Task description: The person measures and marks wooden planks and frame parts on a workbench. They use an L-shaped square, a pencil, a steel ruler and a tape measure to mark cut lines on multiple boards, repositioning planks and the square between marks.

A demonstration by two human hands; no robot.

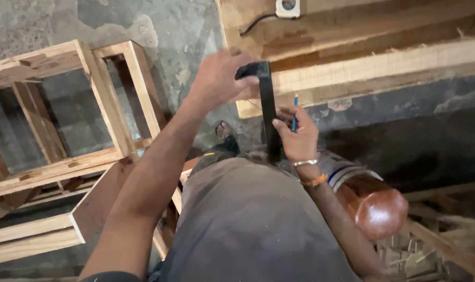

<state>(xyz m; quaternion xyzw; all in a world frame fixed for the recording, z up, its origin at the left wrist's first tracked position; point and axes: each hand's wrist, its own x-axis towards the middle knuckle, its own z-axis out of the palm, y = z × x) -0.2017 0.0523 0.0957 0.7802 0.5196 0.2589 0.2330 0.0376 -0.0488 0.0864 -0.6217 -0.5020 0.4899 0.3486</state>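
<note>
My left hand (219,78) grips the top end of a long black metal square (268,112) that stands upright in front of my body. My right hand (296,137) steadies the lower part of the black blade and holds a blue pencil (295,112) between its fingers, tip pointing up. A silver bangle and an orange thread sit on my right wrist. Just beyond the hands lies a pale wooden plank (373,70). My grey-clad lap (248,219) fills the lower centre.
An unfinished wooden frame (65,125) stands on the left over a grey concrete floor. A rounded reddish-brown wooden piece (376,206) lies by my right arm. Dark planks and a white socket (288,7) with a cable are at the top. Wood scraps lie at the lower right.
</note>
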